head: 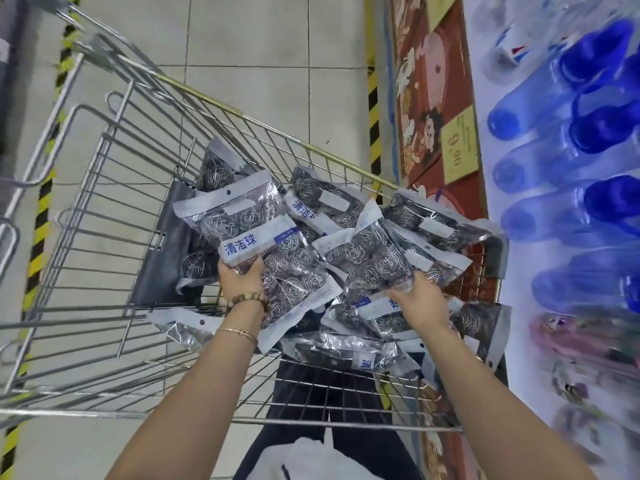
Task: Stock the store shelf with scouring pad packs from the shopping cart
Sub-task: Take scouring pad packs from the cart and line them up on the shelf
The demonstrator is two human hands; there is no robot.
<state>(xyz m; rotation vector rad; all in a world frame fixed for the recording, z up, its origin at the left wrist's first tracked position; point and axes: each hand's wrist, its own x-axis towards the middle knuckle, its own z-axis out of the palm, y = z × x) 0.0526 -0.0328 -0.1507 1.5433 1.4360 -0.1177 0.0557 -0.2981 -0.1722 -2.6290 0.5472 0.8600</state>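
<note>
Head view, looking down into the shopping cart (242, 114). Left hand (242, 277) grips one scouring pad pack (242, 216) by its near edge, thumb over the label band. Its long axis runs near to far, hang-hole header pointing far and leaning slightly left. Right hand (420, 299) curls its fingers on the near edge of a second pack (367, 258), also lying roughly near to far. Loose packs (322, 199) are heaped at mixed angles in the cart's right half. Blue bottles (588, 98) stand on the shelf (479, 81), right.
</note>
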